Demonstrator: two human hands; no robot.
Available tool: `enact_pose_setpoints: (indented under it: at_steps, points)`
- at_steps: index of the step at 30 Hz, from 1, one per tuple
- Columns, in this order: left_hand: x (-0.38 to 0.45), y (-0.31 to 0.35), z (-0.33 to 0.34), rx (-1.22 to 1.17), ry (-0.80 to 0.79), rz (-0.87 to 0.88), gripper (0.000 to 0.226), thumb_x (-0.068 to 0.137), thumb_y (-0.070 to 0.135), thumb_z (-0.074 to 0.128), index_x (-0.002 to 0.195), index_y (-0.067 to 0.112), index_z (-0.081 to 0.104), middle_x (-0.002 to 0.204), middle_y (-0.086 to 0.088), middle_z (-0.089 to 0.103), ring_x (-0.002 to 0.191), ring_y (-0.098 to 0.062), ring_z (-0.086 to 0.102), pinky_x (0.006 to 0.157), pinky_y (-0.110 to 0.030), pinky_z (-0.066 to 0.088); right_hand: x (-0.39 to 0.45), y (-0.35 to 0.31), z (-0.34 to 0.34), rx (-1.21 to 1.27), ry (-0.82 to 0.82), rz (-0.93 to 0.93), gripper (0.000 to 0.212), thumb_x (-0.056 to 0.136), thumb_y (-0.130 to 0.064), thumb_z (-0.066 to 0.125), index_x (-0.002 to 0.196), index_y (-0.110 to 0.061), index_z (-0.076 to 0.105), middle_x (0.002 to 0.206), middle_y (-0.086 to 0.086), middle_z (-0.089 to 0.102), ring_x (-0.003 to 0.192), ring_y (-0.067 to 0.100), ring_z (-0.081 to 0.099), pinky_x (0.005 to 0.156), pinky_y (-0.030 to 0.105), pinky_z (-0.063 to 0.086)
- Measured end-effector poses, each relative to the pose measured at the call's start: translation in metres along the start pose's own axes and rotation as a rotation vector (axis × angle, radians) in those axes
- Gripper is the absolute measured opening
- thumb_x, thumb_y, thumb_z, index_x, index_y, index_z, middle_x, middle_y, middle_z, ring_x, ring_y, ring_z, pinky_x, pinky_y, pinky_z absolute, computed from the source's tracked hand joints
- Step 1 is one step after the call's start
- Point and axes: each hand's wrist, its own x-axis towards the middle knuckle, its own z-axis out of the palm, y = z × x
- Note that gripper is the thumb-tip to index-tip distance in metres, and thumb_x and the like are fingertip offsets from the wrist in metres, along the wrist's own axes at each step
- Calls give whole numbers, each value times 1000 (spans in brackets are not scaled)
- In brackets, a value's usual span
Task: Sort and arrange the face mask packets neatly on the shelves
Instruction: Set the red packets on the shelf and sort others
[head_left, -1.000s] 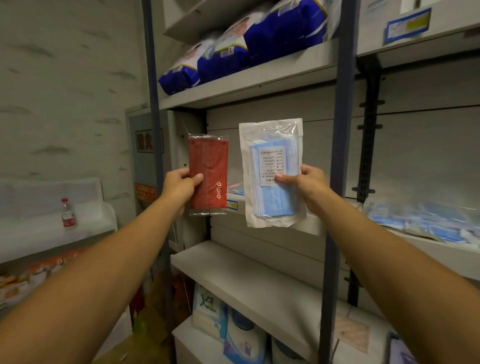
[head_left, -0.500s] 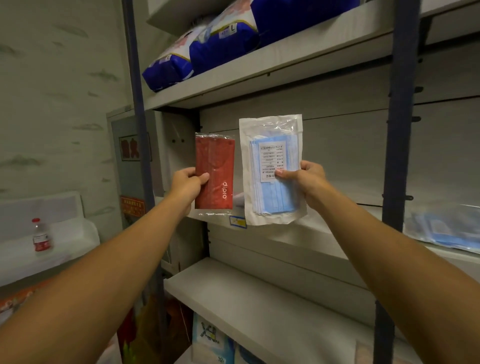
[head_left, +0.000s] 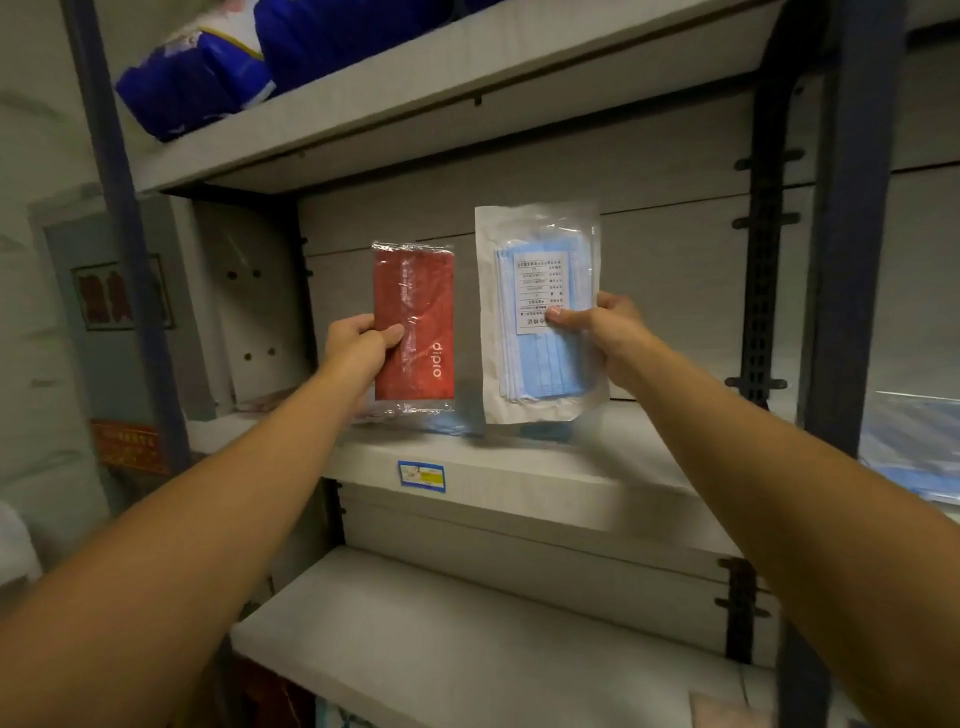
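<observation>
From the head camera, the left hand (head_left: 358, 340) gripped a red mask packet (head_left: 414, 327) by its lower left edge, thumb across the front, and the right hand (head_left: 605, 332) pinched a clear packet of blue masks (head_left: 540, 317) at its right side. Both packets stood upright, side by side and just apart, in front of the back panel above the middle shelf (head_left: 519, 467). A price tag (head_left: 422, 476) sat on that shelf's front lip, directly below the gap between them.

Compared with half a second before, the view had shifted right and closer: the bay now filled the frame, and the bottle on the ledge at far left had dropped out of sight. The packets' hold and spacing had stayed the same. That suggested the person was closing on this shelf, probably to set the two kinds down apart.

More blue packets (head_left: 914, 452) lay on the neighbouring shelf at right, and blue bags (head_left: 197, 78) sat on the top shelf (head_left: 415, 109).
</observation>
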Motion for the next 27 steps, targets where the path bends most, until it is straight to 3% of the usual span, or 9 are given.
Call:
enact_pose_setpoints:
  at_steps: [2, 5, 8, 15, 22, 27]
  points:
    - [12, -8, 7, -19, -18, -5, 12, 97, 6, 63, 104, 14, 69, 93, -6, 75, 79, -19, 73, 65, -30, 61, 6, 3, -5, -27, 62, 9, 44, 75, -13, 88, 111, -10, 64, 98, 4, 77, 76, 16, 76, 57, 29, 59]
    - [25, -22, 17, -85, -80, -20, 12, 97, 3, 62, 95, 14, 68, 86, -6, 73, 72, -16, 70, 51, -22, 56, 10, 7, -10, -97, 139, 33, 48, 71, -19, 91, 111, -10, 66, 99, 5, 77, 82, 22, 76, 66, 37, 62]
    - [40, -37, 25, -111, -150, -33, 12, 96, 2, 63, 104, 7, 69, 86, -7, 73, 70, -16, 71, 55, -25, 57, 7, 8, -16, -169, 220, 25, 40, 73, -23, 89, 105, -11, 68, 95, 4, 77, 83, 23, 75, 65, 38, 60]
    - [70, -50, 53, -188, -282, -34, 12, 94, -1, 64, 93, 10, 68, 81, -5, 71, 58, -9, 68, 50, -19, 54, -3, 5, -31, -255, 363, 38, 38, 78, -25, 85, 108, -13, 66, 97, 5, 75, 88, 26, 73, 66, 40, 58]
    - [84, -76, 87, -247, -390, -58, 13, 92, 2, 66, 89, 13, 70, 82, -6, 74, 70, -18, 70, 58, -24, 55, -9, 28, -56, -283, 482, 136, 35, 78, -20, 85, 104, -2, 68, 95, 15, 76, 81, 29, 75, 70, 42, 62]
    - [90, -79, 109, -267, -416, -60, 10, 94, 3, 66, 93, 12, 70, 81, -6, 73, 70, -20, 70, 60, -26, 56, -12, 44, -89, -330, 551, 277, 34, 83, -23, 82, 107, -5, 66, 101, 17, 75, 93, 36, 73, 90, 55, 57]
